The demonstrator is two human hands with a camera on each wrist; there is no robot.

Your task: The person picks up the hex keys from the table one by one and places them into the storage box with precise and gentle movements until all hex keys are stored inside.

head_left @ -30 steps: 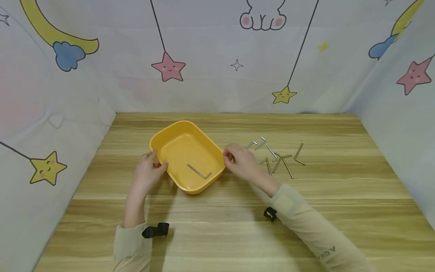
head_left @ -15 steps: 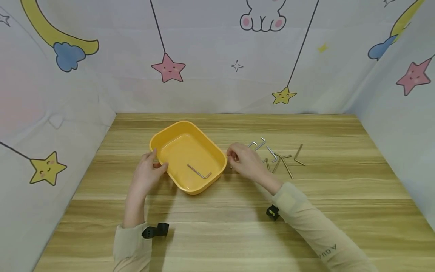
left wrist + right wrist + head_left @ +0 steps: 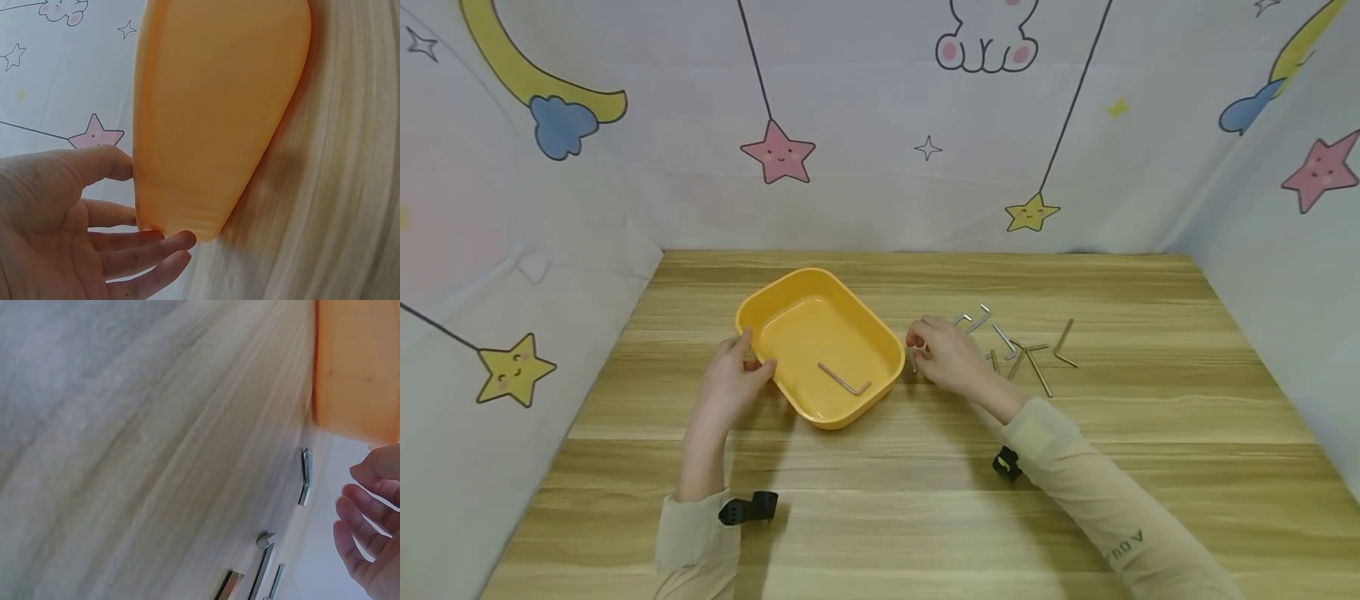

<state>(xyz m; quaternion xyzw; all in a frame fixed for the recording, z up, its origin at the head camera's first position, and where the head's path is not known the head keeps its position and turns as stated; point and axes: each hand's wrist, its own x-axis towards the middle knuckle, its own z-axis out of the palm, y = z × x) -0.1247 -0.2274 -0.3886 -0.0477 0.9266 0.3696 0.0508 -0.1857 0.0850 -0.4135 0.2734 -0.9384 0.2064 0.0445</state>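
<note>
A yellow plastic tray [image 3: 797, 343] stands on the table, with one L-shaped hex key [image 3: 837, 378] lying in it. My left hand [image 3: 724, 382] touches the tray's left rim; in the left wrist view its fingers [image 3: 134, 257] lie loosely along the tray's end. Just off the tray's right side is my right hand [image 3: 946, 354], fingers loosely bent. Beside its fingertips a hex key [image 3: 913, 362] shows partly. The right wrist view has that hex key [image 3: 305, 477] on the tabletop, apart from the relaxed fingers [image 3: 359, 528].
Several more hex keys lie right of the right hand, silver ones [image 3: 1004, 342] toward the back and bronze-coloured ones [image 3: 1039, 372] nearer. Fabric walls [image 3: 865, 200] with printed stars bound the wooden table [image 3: 880, 517]. A black camera mount [image 3: 748, 507] sits at the left wrist.
My right hand has drawn slightly right, away from the tray, and a hex key now shows by its fingers. My left hand stays at the tray's rim. The head view has shifted slightly.
</note>
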